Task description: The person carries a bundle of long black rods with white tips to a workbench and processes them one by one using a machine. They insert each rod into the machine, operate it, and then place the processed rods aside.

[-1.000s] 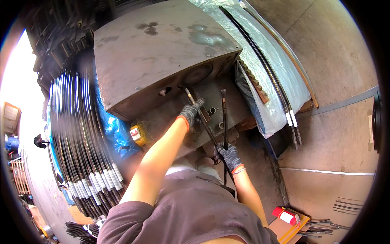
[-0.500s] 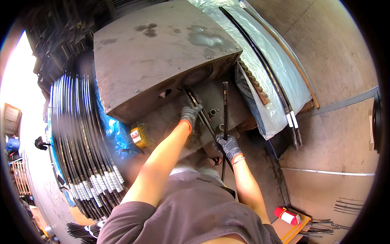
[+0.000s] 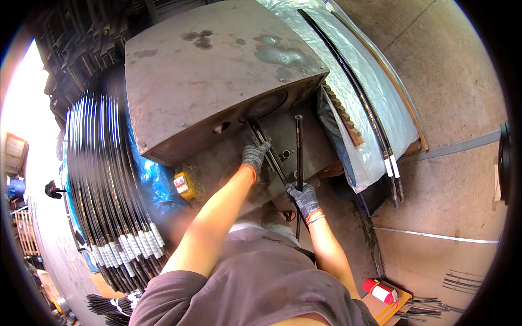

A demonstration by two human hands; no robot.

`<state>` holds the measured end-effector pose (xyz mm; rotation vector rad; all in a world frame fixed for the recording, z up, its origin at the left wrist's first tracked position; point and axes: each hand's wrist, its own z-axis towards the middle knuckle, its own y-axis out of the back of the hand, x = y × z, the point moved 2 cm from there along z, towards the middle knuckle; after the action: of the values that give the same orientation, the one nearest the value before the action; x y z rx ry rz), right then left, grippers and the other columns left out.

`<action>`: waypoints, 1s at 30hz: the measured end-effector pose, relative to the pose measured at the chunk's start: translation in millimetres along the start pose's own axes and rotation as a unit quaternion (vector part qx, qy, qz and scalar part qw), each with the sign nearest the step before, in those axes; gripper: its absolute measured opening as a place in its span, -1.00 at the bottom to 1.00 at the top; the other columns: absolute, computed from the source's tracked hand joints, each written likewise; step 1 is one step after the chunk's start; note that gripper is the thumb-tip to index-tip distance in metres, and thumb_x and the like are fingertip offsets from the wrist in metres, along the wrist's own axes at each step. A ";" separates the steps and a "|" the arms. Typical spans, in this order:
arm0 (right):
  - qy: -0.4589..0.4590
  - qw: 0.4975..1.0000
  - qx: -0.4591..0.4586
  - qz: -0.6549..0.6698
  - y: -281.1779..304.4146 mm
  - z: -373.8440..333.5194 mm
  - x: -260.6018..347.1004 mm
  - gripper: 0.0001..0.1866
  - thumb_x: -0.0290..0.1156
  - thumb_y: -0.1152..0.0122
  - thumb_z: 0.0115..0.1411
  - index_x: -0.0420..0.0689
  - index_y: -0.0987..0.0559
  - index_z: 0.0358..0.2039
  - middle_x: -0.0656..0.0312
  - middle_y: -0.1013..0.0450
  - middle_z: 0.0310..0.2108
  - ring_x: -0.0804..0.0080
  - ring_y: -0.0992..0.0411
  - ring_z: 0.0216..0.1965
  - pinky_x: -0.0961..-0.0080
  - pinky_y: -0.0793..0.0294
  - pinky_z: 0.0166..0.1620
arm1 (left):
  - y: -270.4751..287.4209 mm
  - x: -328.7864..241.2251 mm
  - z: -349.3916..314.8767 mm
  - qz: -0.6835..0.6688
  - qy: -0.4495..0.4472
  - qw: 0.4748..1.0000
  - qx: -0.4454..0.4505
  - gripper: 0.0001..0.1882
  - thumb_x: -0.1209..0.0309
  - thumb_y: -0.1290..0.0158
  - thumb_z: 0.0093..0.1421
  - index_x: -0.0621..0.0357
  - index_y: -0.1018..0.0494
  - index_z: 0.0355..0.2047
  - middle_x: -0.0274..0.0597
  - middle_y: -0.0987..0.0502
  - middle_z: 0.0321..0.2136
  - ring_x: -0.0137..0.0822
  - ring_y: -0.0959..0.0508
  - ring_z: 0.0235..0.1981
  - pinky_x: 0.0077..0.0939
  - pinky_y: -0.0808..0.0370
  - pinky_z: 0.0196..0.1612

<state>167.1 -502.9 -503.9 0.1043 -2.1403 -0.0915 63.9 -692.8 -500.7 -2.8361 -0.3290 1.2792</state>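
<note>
Metal box (image 3: pixel 223 70) blocks the left hand (image 3: pixel 254 156) ahead.

Mid-frame, the right hand (image 3: pixel 304 198) grips a slanting dark rod (image 3: pixel 280 172), the left hand (image 3: pixel 254 156) touching it higher up, below a metal box (image 3: pixel 217 65).

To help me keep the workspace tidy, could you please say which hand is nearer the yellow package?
Left: the left hand is right of the yellow package and slightly higher in view; the right hand is farther right and slightly lower.
</note>
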 end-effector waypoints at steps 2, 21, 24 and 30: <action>-0.004 1.000 -0.008 -0.008 3.5 9.5 -11.3 -0.87 -0.43 -0.18 0.05 -0.24 -0.52 -0.52 0.28 -0.41 -0.67 0.56 -0.32 -0.67 0.63 -0.28 -0.57 | -2.0 -1.5 -3.0 0.008 -0.022 0.999 -0.028 -0.40 0.10 -0.22 -0.11 0.33 -0.35 -0.22 -0.02 -0.41 -0.29 -0.19 -0.39 -0.28 -0.21 -0.34 -0.22; 0.018 0.997 -0.015 -0.071 5.2 32.1 -26.5 -0.81 -0.37 -0.24 -0.02 -0.25 -0.55 -0.48 0.25 -0.46 -0.58 0.52 -0.34 -0.52 0.46 -0.34 -0.37 | -3.5 1.0 -1.4 0.000 -0.025 0.998 -0.064 -0.55 0.13 -0.19 -0.07 0.30 -0.43 -0.37 -0.07 -0.47 -0.43 -0.26 -0.44 -0.43 -0.30 -0.38 -0.36; 0.006 0.999 -0.013 -0.035 5.0 39.1 -35.3 -0.80 -0.38 -0.24 -0.03 -0.26 -0.55 -0.46 0.22 -0.47 -0.56 0.52 -0.34 -0.50 0.46 -0.35 -0.35 | -5.0 -7.4 -11.3 -0.014 -0.010 0.999 -0.044 -0.42 0.08 -0.21 -0.10 0.33 -0.36 -0.25 0.00 -0.43 -0.28 -0.18 -0.41 -0.26 -0.26 -0.35 -0.22; 0.035 0.997 -0.008 -0.068 -1.8 29.8 -17.2 -0.80 -0.37 -0.24 -0.02 -0.25 -0.54 -0.46 0.23 -0.46 -0.55 0.50 -0.35 -0.50 0.47 -0.35 -0.35 | 1.3 -8.0 -9.4 0.000 0.009 1.000 -0.019 -0.26 0.03 -0.24 -0.14 0.38 -0.28 -0.12 0.09 -0.38 -0.11 -0.11 -0.39 -0.11 -0.25 -0.33 -0.08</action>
<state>151.4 -502.0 -534.5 0.2398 -2.0613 -0.1825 66.0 -695.0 -488.7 -2.8774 -0.3584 1.2590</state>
